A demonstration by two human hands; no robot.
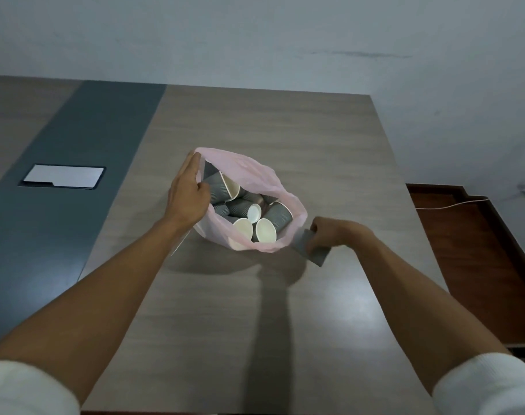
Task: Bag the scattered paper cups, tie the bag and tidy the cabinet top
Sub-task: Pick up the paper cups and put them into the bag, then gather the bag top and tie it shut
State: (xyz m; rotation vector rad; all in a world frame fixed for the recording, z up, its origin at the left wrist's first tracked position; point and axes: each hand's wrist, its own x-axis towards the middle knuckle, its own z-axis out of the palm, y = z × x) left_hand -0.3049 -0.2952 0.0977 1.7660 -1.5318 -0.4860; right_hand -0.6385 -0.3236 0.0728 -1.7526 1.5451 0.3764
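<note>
A thin pink plastic bag (256,172) stands open in the middle of the cabinet top (285,310). Several grey ribbed paper cups with cream insides (267,230) lie jumbled inside it. My left hand (189,191) grips the bag's left rim and holds the mouth wide. To the right of the bag, my right hand (330,233) is closed around one grey paper cup (313,250) lying on its side on the wood, touching the bag's right edge.
A dark grey strip (84,163) runs along the left of the cabinet top, with a silver flap plate (64,177) set into it. The right edge drops to a dark red-brown surface (476,265) with a white cable (453,205). A pale wall stands behind.
</note>
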